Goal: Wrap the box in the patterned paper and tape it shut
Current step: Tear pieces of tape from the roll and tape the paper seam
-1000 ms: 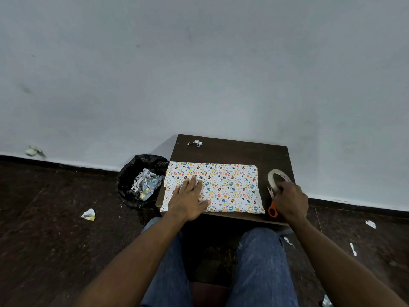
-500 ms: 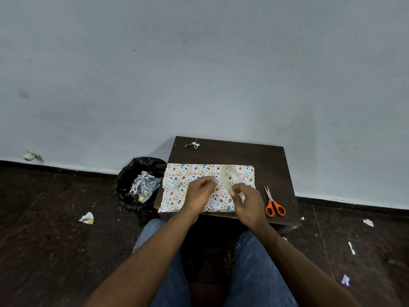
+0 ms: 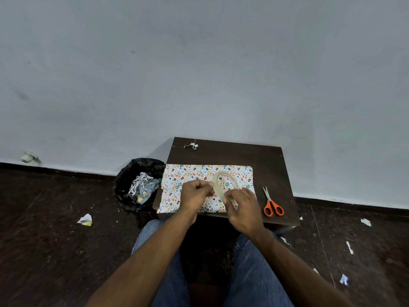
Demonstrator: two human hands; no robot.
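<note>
box: [image 3: 208,189] was lying flat on the little dark table [image 3: 265,160], already covered in the patterned paper [image 3: 190,171], right under both hands

tape roll: [image 3: 224,185] clear tape, held up just above the box; my guess is light and stiff as a ring, but the loose end would be sticky and quick to curl back on itself

right hand: [image 3: 243,207] fingers curled round the near edge of the roll, holding it steady

left hand: [image 3: 195,193] fingertips pinched at the roll's left rim, looked like it was picking for the tape end, couldn't see the end itself

where to grab: roll by its rim, box by its long edges; glossy-looking paper probably slides and creases easily

scissors: [image 3: 272,204] orange handles, sat just right of the box, untouched

writing: faint reddish print inside the roll's core, too blurry to read; no other labels
</note>
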